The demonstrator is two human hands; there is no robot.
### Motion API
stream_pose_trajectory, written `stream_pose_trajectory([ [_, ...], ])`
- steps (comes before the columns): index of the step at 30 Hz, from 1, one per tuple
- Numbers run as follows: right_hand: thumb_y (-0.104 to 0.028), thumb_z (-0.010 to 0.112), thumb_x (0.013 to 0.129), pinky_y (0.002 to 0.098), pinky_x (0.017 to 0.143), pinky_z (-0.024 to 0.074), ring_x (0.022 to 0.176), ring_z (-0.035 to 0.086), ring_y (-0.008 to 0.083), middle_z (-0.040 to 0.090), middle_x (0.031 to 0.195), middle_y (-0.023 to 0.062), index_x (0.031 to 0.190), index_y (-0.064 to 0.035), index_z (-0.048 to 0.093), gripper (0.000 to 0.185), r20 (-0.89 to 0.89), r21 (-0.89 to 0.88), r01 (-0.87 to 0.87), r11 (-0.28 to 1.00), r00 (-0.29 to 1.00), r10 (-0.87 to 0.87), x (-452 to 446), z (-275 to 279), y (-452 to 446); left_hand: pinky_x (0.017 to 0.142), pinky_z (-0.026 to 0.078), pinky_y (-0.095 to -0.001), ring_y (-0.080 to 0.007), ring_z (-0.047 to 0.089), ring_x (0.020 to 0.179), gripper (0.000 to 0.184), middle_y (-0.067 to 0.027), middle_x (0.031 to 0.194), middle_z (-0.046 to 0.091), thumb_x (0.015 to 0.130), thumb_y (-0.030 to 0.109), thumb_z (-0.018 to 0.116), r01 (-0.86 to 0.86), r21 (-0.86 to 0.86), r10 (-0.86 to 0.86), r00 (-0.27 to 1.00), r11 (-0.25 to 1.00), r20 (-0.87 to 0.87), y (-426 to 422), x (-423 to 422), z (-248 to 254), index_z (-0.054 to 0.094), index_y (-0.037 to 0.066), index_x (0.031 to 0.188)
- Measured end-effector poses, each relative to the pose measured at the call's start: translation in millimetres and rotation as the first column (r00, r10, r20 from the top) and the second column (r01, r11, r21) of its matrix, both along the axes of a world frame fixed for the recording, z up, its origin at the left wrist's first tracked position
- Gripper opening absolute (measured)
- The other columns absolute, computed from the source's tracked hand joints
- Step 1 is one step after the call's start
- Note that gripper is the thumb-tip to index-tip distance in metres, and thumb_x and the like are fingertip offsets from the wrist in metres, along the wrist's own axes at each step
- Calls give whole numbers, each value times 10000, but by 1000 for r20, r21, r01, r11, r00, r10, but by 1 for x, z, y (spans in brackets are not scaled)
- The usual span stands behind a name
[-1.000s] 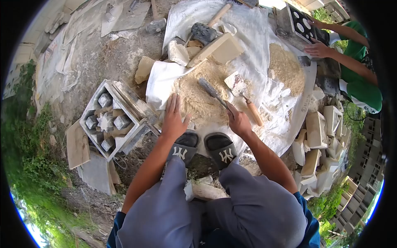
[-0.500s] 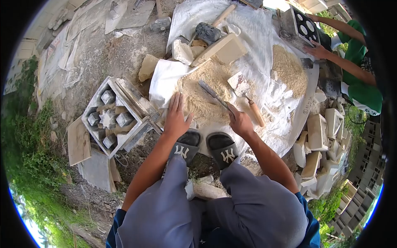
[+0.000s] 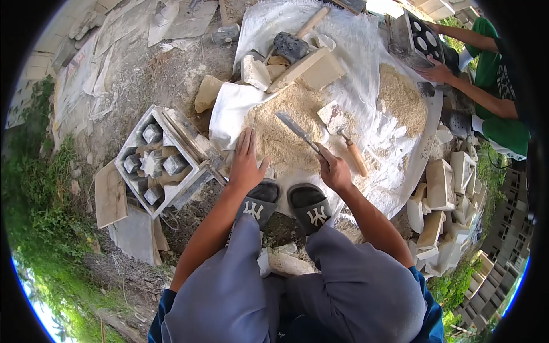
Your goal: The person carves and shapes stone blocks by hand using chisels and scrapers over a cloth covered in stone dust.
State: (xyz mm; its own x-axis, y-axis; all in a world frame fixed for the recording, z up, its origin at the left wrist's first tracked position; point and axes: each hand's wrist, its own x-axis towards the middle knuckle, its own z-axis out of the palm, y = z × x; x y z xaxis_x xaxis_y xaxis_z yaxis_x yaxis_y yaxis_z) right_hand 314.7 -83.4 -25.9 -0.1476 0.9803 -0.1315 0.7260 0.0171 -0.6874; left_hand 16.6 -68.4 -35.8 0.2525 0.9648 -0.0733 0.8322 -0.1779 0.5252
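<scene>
My right hand [image 3: 334, 168] is closed round the near end of a long narrow metal scraper [image 3: 297, 131], whose blade reaches over a heap of pale sandy powder [image 3: 289, 117]. Fingers stretched out, my left hand [image 3: 247, 162] rests flat at the heap's left side, by the turned-up edge of a white sheet [image 3: 231, 111]. Between the scraper and the right side of the heap lies a trowel [image 3: 355, 157] with a wooden handle and a powder-caked blade. The powder spreads over the sheet in front of my sandals [image 3: 309, 206].
At left stands a square mould [image 3: 166, 197] with a star-shaped centre. A mallet [image 3: 290, 47] lies among pale block pieces [image 3: 323, 70] behind the heap. A second powder pile [image 3: 400, 100] is at right, near another person's hand [image 3: 437, 71] at a mould with round holes [image 3: 424, 37]. Blocks [image 3: 439, 186] are stacked at right.
The view has shifted slightly. My hands and the scraper keep nearly the same places. At the upper right, the other person's body and arms have moved a little.
</scene>
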Motion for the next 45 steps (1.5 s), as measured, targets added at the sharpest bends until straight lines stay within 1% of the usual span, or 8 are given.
stream_pose_trajectory([
  [7, -211, 606, 1016, 554, 657, 544, 739, 696, 464, 696, 777, 258, 1431, -180, 602, 416, -86, 79, 62, 995, 995, -55, -3, -6, -3, 1269, 229, -509, -463, 230, 1545, 867, -291, 1667, 231, 963, 321, 694, 14, 27, -15, 1000, 1000, 18, 1, 0, -3, 256, -97, 1584],
  [10, -207, 624, 1016, 530, 655, 551, 745, 701, 458, 701, 800, 265, 1425, -176, 613, 410, 151, -48, 38, 998, 988, -30, 4, -5, 0, 1271, 228, -505, -459, 231, 1546, 865, -292, 1668, 228, 965, 325, 692, 15, 38, -14, 1000, 999, -19, 0, 2, -3, 260, -104, 1580],
  [23, -201, 602, 1016, 541, 621, 535, 708, 681, 476, 693, 795, 276, 1435, -172, 601, 420, -113, 117, 60, 991, 993, -47, 3, -15, -5, 1265, 243, -510, -464, 230, 1545, 866, -292, 1670, 223, 959, 311, 700, 14, 16, -14, 1000, 1000, -15, 0, 0, 1, 259, -95, 1584],
  [27, -181, 629, 999, 525, 620, 537, 689, 688, 458, 685, 774, 272, 1414, -143, 624, 417, 101, -61, -1, 998, 995, 7, 2, -8, 6, 1267, 240, -511, -464, 228, 1545, 863, -290, 1672, 220, 955, 297, 699, 12, 15, -12, 999, 1000, -36, -2, 4, 0, 258, -97, 1583],
  [32, -181, 595, 1033, 513, 633, 521, 717, 671, 490, 659, 774, 292, 1416, -124, 610, 388, -154, 42, 40, 998, 987, -33, -3, -9, -4, 1268, 234, -514, -465, 225, 1546, 862, -284, 1673, 221, 951, 285, 695, -10, -34, 10, 1000, 999, 6, 1, 1, 4, 253, -95, 1585],
  [34, -172, 589, 1015, 529, 628, 534, 704, 689, 460, 686, 779, 267, 1498, -235, 541, 490, 86, -33, -61, 998, 994, 63, -4, -12, 6, 1270, 230, -513, -465, 223, 1547, 865, -280, 1675, 220, 950, 284, 692, 2, 4, -2, 1000, 1000, -5, 2, 3, 1, 246, -91, 1589],
  [40, -182, 589, 1010, 535, 653, 546, 740, 701, 455, 708, 813, 255, 1488, -246, 550, 484, -110, -15, -50, 999, 993, 48, -7, 0, 5, 1271, 228, -513, -466, 224, 1546, 877, -281, 1674, 222, 946, 297, 694, 8, 0, -8, 1000, 1000, -7, 1, 1, 0, 242, -84, 1594],
  [45, -198, 580, 1013, 541, 654, 555, 724, 701, 455, 713, 814, 248, 1472, -227, 565, 460, 65, -57, -109, 992, 992, 113, -11, -11, 17, 1269, 233, -513, -469, 229, 1542, 882, -281, 1671, 227, 944, 294, 693, 12, 10, -12, 1000, 1000, -13, 4, 2, 0, 233, -73, 1601],
])
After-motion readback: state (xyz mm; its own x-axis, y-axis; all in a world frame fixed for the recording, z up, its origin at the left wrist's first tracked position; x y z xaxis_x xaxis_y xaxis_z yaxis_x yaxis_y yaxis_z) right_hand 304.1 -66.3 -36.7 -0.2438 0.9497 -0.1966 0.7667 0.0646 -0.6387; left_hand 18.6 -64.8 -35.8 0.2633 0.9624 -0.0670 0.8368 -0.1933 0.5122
